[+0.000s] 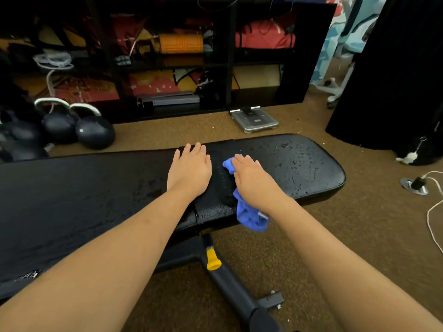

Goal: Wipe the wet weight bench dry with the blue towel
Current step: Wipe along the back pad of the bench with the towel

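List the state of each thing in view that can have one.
weight bench: wet, droplets on its right pad.
blue towel: bunched, one end hanging over the near edge.
left hand: flat on the weight bench, holding nothing.
right hand: flat, pressing the blue towel.
kettlebells: upright on the floor.

Scene is being lit by soft, moderate indoor light. The shelving (167, 56) behind is being left in deep shadow. Droplets on the weight bench (299, 164) are being picked out by faint glare at its right end. Edges are being bowed by wide-angle distortion; lower corners are being rendered slightly soft.
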The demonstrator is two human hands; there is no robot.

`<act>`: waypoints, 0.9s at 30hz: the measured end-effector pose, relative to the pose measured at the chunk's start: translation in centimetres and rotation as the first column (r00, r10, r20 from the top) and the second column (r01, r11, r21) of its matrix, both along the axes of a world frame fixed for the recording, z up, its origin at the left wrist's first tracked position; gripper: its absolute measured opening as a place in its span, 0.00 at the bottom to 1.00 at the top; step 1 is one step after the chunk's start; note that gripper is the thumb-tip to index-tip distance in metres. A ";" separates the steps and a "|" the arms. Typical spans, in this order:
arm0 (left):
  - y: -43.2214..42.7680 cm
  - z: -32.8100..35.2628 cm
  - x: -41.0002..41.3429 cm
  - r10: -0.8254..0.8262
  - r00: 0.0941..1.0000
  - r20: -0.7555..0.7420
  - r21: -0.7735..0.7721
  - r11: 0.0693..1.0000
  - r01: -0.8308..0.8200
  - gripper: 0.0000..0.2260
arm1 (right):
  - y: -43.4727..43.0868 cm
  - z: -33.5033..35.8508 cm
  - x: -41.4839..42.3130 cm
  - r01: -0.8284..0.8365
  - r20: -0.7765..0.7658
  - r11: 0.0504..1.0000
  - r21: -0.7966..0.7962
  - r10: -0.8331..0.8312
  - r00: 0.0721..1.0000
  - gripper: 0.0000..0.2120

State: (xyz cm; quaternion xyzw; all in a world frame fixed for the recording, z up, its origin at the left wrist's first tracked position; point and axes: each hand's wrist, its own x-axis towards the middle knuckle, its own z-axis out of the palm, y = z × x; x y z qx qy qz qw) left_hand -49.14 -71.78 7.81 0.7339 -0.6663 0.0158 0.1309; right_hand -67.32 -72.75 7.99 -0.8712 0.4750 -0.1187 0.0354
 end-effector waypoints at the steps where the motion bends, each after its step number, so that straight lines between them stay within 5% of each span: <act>1: 0.0 0.0 0.0 0.000 1.000 0.003 0.003 1.000 0.000 0.23 | -2.3 0.2 0.7 0.012 -0.036 1.000 0.016 -0.012 0.999 0.18; 7: -0.1 0.1 0.2 -0.003 1.000 0.007 0.024 1.000 0.003 0.23 | -10.7 2.5 4.3 0.085 -0.058 0.991 0.105 -0.079 0.995 0.11; 13: -0.1 -0.2 0.1 -0.003 1.000 -0.003 0.008 1.000 0.003 0.23 | -3.2 1.8 0.0 -0.009 0.071 0.999 0.044 0.006 0.997 0.05; 18: -0.1 -0.2 0.1 0.000 1.000 0.017 -0.011 1.000 0.001 0.23 | 0.7 1.0 -3.9 -0.058 0.068 0.998 0.036 0.055 0.996 0.14; 27: -0.3 0.0 0.1 0.008 1.000 0.003 0.020 1.000 -0.008 0.23 | -8.0 3.5 2.6 0.083 -0.027 0.992 0.099 -0.081 0.996 0.14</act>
